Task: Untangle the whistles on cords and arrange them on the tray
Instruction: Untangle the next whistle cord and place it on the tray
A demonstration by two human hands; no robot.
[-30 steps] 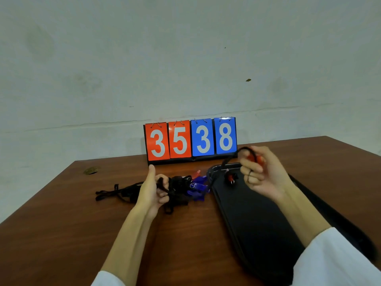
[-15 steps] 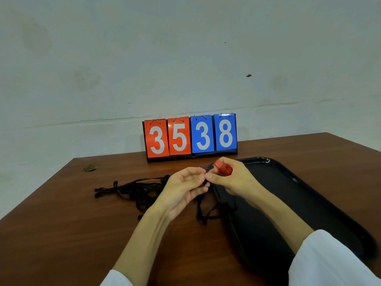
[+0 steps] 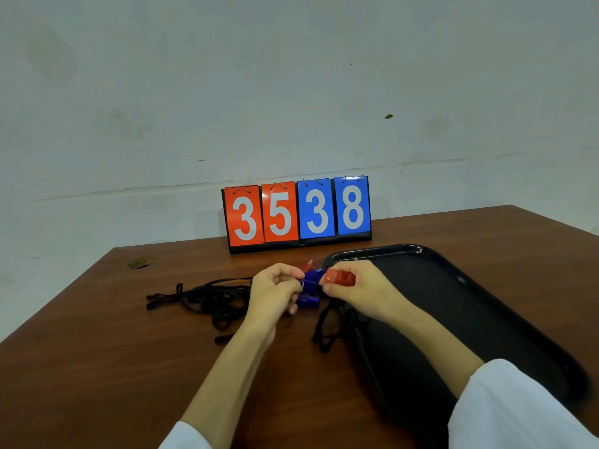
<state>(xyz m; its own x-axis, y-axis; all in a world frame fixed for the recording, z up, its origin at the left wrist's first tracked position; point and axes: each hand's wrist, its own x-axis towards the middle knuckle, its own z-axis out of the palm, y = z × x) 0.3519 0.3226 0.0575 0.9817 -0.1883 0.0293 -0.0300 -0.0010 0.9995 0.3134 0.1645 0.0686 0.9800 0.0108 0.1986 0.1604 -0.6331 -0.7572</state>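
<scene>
My right hand (image 3: 359,291) pinches a red whistle (image 3: 340,277) just left of the black tray's (image 3: 486,303) near-left rim. Its black cord (image 3: 330,328) hangs down in a loop onto the table and the tray's edge. My left hand (image 3: 274,294) faces it, fingers curled and pinching near a small ring by the blue whistles (image 3: 309,291); what exactly it pinches is hidden. Another red whistle (image 3: 306,265) peeks out behind them. A tangle of black cords (image 3: 207,298) lies on the table left of my left hand.
A flip scoreboard (image 3: 296,213) reading 3538 stands at the table's far edge against the wall. A small dark scrap (image 3: 139,263) lies at the far left of the wooden table (image 3: 97,367). The tray's inside holds nothing.
My hands came together, the right one carrying the red whistle left. In the last half second they moved a little apart, uncovering the blue whistles between them. The cord loop still hangs below.
</scene>
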